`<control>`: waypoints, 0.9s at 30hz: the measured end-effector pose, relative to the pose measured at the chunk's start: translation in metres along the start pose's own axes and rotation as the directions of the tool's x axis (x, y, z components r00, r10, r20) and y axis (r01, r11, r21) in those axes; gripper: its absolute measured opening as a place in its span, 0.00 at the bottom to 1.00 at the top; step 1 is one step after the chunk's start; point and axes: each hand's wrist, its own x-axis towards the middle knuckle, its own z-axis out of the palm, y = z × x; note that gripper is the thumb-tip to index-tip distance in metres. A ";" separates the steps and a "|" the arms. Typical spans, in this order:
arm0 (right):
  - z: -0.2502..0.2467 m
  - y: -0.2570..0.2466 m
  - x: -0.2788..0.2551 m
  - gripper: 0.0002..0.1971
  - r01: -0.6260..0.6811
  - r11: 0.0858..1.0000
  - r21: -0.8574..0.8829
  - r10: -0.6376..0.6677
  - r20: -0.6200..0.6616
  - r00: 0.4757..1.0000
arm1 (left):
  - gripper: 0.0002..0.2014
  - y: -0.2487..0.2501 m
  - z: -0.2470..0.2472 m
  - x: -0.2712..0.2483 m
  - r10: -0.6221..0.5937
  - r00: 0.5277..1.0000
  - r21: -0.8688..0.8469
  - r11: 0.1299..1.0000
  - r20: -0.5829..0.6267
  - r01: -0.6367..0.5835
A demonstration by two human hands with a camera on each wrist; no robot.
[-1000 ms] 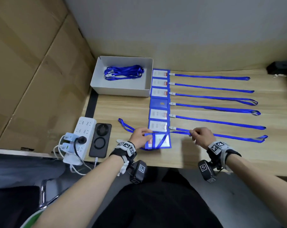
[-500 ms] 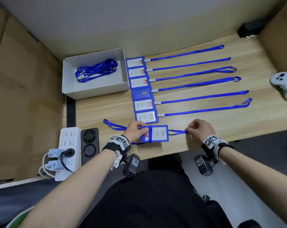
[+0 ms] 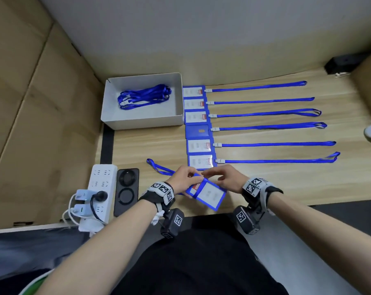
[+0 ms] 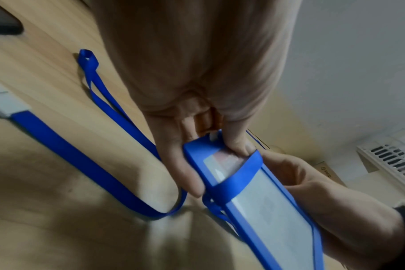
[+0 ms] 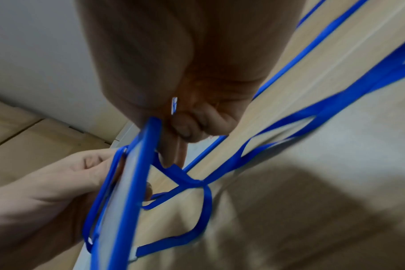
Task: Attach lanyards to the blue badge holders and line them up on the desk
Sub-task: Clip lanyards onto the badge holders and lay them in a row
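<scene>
Desk point(image 3: 265, 188): wooden; six finished badge holders in a column, lanyards running right.
White box point(image 3: 116, 116), far left: spare lanyards.
Seventh badge holder point(image 3: 208, 194), near edge, lifted, tilted: left hand point(image 3: 180, 179) pinches its top end; right hand point(image 3: 229, 179) grips the far side.
Lanyard point(image 3: 159, 167): wrapped across the holder, tail trailing left. Advice: unwind first, then lay it rightward, parallel to the others.
</scene>
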 end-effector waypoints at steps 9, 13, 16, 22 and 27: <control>0.025 -0.013 0.019 0.03 -0.086 0.996 0.029 0.082 0.133 0.988 | 0.21 -0.019 -0.029 -0.008 -0.047 0.989 -0.070 0.997 -0.143 0.038; 0.027 -0.011 0.020 0.14 -0.085 0.992 0.098 0.081 0.040 0.996 | 0.12 -0.031 -0.040 -0.014 -0.070 0.958 -0.184 0.983 -0.279 0.019; 0.022 0.001 0.013 0.12 -0.102 0.989 0.104 0.110 -0.075 0.991 | 0.11 -0.041 -0.042 -0.015 -0.123 0.898 -0.313 0.950 -0.423 -0.017; 0.006 0.039 -0.018 0.17 -0.221 0.975 -0.004 0.218 -0.153 0.964 | 0.10 -0.037 -0.030 -0.014 -0.138 0.889 -0.550 0.823 -0.436 -0.141; -0.015 0.057 -0.038 0.11 -0.296 0.955 -0.012 0.276 -0.332 0.902 | 0.10 -0.020 -0.008 -0.008 -0.022 0.975 -0.482 0.871 -0.223 -0.091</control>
